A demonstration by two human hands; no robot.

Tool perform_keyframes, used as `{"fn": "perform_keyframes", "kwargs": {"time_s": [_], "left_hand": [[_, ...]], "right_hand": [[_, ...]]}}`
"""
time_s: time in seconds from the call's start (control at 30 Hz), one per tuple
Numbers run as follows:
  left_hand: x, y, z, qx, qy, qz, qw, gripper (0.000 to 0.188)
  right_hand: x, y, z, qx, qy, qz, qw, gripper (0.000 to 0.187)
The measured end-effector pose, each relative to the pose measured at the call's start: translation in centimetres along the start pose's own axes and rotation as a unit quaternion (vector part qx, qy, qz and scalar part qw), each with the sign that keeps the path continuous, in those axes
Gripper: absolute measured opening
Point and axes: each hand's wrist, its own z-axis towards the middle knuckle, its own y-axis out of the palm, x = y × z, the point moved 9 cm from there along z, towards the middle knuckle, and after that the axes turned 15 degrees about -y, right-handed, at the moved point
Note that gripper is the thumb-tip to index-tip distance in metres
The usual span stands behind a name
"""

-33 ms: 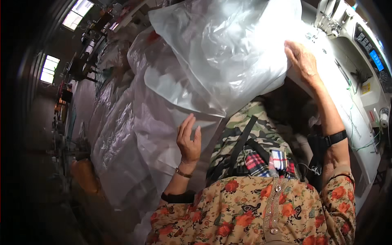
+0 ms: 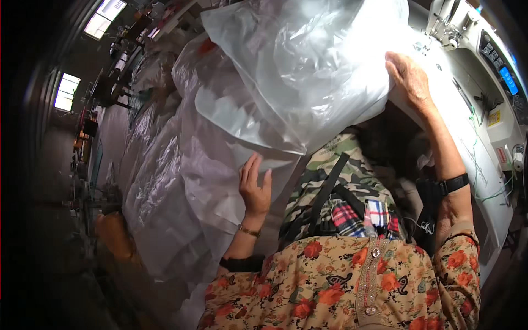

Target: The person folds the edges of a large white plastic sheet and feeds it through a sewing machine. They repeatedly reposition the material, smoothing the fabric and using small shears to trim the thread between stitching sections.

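Note:
A large translucent whitish plastic sheet [image 2: 308, 82] spreads over the upper middle, its right part glaring under a bright light. At its right edge, on the white sewing table, my right hand [image 2: 410, 80] is closed with curled fingers on the plastic. The fingertips are partly lost in the glare. My left hand [image 2: 256, 190] lies open near the sheet's lower corner, fingers stretched out and thumb apart. Its fingertips rest at a folded edge of the plastic. More crumpled sheeting [image 2: 198, 181] hangs down beneath and left of that hand.
A white sewing machine [image 2: 495, 82] with a lit panel stands at the far right on its table [image 2: 467, 148], with green thread trailing there. Camouflage cloth [image 2: 324, 176] covers my lap. An orange-brown rounded object [image 2: 115, 236] sits at lower left.

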Motion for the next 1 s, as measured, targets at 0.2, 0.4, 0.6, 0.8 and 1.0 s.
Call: {"fn": "perform_keyframes", "kwargs": {"time_s": [0.2,0.4,0.6,0.8,1.0], "left_hand": [[-10.5,8.1,-4.4,-0.107,-0.219,0.116,0.963,0.075],[-16.9,12.8,-8.0,-0.035,-0.332,0.151,0.930,0.115],[-22.1,13.1,-9.7,-0.067,-0.524,0.150,0.836,0.100],[-26.8,12.4,-12.7,-0.120,-0.524,0.053,0.841,0.034],[-23.6,4.8,-7.5,-0.102,-0.437,-0.383,0.807,0.029]], "right_hand": [[1.1,1.3,-1.0,0.000,0.022,-0.021,1.000,0.038],[4.1,4.9,-1.6,0.008,0.028,0.037,0.999,0.042],[7.4,6.9,-2.9,-0.066,0.014,0.129,0.989,0.045],[7.6,5.8,-4.1,-0.037,-0.097,0.034,0.994,0.053],[6.3,4.2,-3.5,0.048,0.138,0.278,0.950,0.065]]}}
